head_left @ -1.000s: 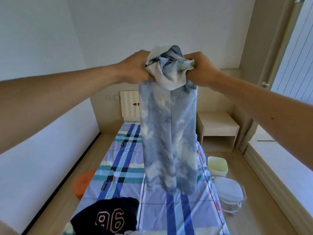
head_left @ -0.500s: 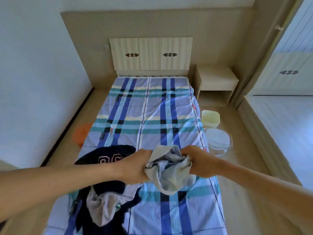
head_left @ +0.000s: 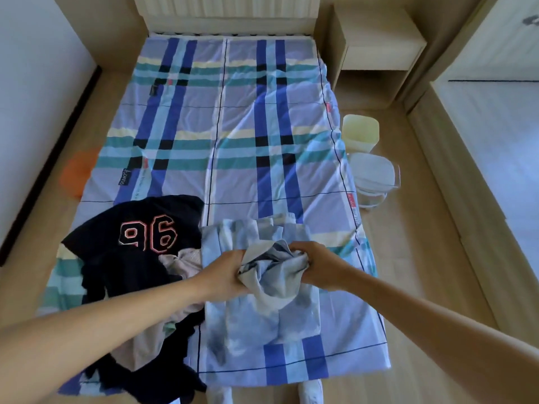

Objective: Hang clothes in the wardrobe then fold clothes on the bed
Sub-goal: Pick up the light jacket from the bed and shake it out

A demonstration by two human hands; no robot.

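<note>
A pale blue tie-dye garment [head_left: 259, 319] lies stretched along the near right part of the bed [head_left: 233, 126], its lower ends hanging over the foot edge. My left hand [head_left: 224, 275] and my right hand [head_left: 315, 265] each grip its bunched top edge, close together, just above the sheet. To the left lies a dark navy top with "96" on it [head_left: 145, 237], heaped with a beige garment [head_left: 151, 339] that my left forearm partly covers.
The plaid sheet covers the bed up to a pale headboard [head_left: 227, 10]. A bedside table [head_left: 376, 45] stands at the back right. A yellow bin [head_left: 360, 135] and a white basket [head_left: 373, 176] sit on the floor right of the bed, an orange object [head_left: 77, 173] on the left.
The garment hung high in the air from both hands a second ago. My hands came down and it now lies spread on the bed; my view has tilted down to the mattress.
</note>
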